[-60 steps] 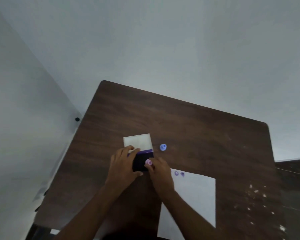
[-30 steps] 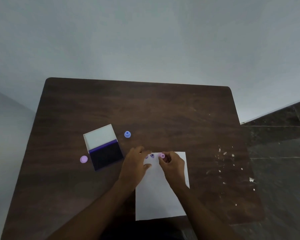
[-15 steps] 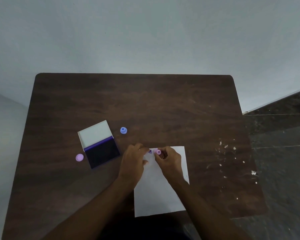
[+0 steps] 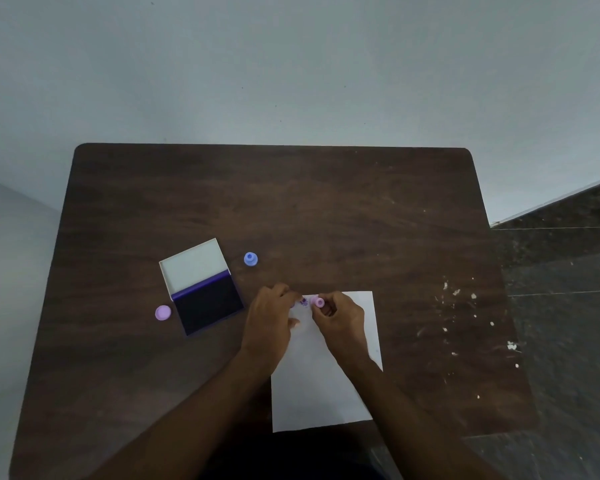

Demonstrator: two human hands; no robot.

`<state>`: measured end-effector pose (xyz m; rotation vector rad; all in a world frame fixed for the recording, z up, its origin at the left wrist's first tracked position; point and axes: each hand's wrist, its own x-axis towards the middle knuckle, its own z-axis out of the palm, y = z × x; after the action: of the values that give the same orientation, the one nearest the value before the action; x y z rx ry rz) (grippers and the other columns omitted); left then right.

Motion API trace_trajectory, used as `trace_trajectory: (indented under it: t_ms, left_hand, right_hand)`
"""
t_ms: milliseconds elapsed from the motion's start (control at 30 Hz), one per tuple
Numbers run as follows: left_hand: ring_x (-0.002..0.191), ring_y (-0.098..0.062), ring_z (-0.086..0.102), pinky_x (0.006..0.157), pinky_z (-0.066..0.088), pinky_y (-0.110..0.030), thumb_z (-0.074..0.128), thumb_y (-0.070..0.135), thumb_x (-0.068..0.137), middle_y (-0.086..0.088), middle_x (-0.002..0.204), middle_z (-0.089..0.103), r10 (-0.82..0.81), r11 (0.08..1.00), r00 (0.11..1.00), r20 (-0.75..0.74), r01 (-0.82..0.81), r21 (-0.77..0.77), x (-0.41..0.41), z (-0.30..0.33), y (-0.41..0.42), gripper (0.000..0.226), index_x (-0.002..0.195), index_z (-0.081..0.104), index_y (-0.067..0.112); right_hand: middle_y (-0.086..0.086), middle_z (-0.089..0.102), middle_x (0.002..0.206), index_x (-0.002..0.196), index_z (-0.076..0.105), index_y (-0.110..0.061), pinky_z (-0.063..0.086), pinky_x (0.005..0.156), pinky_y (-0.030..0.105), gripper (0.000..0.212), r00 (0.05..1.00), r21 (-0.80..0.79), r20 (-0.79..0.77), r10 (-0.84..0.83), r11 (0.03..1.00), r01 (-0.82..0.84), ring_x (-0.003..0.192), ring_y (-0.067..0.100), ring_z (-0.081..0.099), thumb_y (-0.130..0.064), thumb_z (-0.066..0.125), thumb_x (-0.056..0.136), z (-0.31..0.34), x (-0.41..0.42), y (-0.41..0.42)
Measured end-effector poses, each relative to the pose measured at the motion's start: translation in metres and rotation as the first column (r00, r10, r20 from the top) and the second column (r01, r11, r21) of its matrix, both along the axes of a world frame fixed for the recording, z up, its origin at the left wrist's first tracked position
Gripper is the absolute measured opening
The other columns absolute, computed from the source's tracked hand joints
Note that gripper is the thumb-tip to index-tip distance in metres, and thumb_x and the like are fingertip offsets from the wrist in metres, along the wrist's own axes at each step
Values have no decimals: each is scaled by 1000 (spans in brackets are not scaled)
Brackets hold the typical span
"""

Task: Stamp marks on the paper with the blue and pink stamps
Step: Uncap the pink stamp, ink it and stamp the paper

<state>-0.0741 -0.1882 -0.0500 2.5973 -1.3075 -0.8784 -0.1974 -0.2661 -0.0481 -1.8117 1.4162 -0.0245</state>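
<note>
A white sheet of paper (image 4: 321,389) lies on the dark wooden table (image 4: 326,209) in front of me. My right hand (image 4: 342,320) pinches the small pink stamp (image 4: 317,302) at the paper's top edge. A purple stamped mark (image 4: 304,301) shows just left of the stamp. My left hand (image 4: 269,323) rests flat on the paper's upper left corner, fingers apart, holding nothing. The blue stamp (image 4: 250,259) stands alone on the table, up and to the left of my hands. An open ink pad (image 4: 203,287) with a dark purple pad and white lid lies further left.
A round pink cap (image 4: 163,312) lies left of the ink pad. White flecks (image 4: 465,317) are scattered over the table's right side. A pale wall rises behind the table, and dark tiled floor (image 4: 568,271) shows at the right.
My right hand carried the pink stamp from the ink pad to the paper's top edge. My left hand left the ink pad and now rests on the paper.
</note>
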Motion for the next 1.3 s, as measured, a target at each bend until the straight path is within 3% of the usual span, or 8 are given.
trace_trajectory:
  t_ms: [267,500,700,833,967,1100,1300]
  left_hand:
    - [117,-19,53,99,42,-30,75,38,81,-1,134,58,31,998,999,17,-30,-54,-3,0,3,52,129,59,23]
    - [110,-20,56,93,45,-29,79,36,77,-3,126,63,33,996,999,33,-30,-83,-3,0,4,51,123,63,22]
    - [114,-19,54,97,43,-29,74,41,81,-1,132,59,10,1000,1000,-10,-10,-14,1,1,-1,53,128,59,24]
    - [116,-19,53,99,42,-29,73,41,82,-1,134,57,-12,1000,1000,24,12,-7,0,2,-1,53,130,57,24]
    - [117,-19,51,100,40,-28,73,38,82,1,136,55,-31,999,999,16,32,-32,2,4,-2,53,132,56,28]
    - [110,-17,54,94,42,-24,75,36,80,3,130,60,7,996,1000,19,-5,-85,-1,8,1,50,127,60,29]
    - [107,-16,56,91,42,-24,79,37,76,3,124,62,24,984,998,51,-15,-176,-4,12,7,49,122,62,29]
  right_hand:
    - [6,70,105,101,66,-13,39,75,20,33,999,2,-52,3,1000,-3,81,8,51,-43,57,90,3,5,-1]
    - [4,69,98,91,61,-17,38,69,20,24,990,49,-140,-33,998,40,68,8,49,-40,65,85,5,17,-5]
    - [3,69,99,92,61,-19,41,70,22,24,985,90,-170,-32,995,48,74,10,52,-41,67,83,8,22,-7]
    - [-2,65,93,95,62,-17,41,70,19,27,990,72,-136,-20,997,30,76,10,53,-41,65,85,13,18,-4]
    - [-13,60,72,77,59,-23,34,51,6,19,985,-82,42,-170,981,173,62,7,56,-38,66,84,23,-3,3]
    - [-14,66,71,78,64,-24,47,50,9,17,955,-121,100,-278,950,289,61,5,63,-39,65,85,30,-19,1]
    - [-18,68,67,74,64,-27,48,48,10,20,938,-82,171,-300,945,317,64,2,65,-45,64,83,39,-15,2]
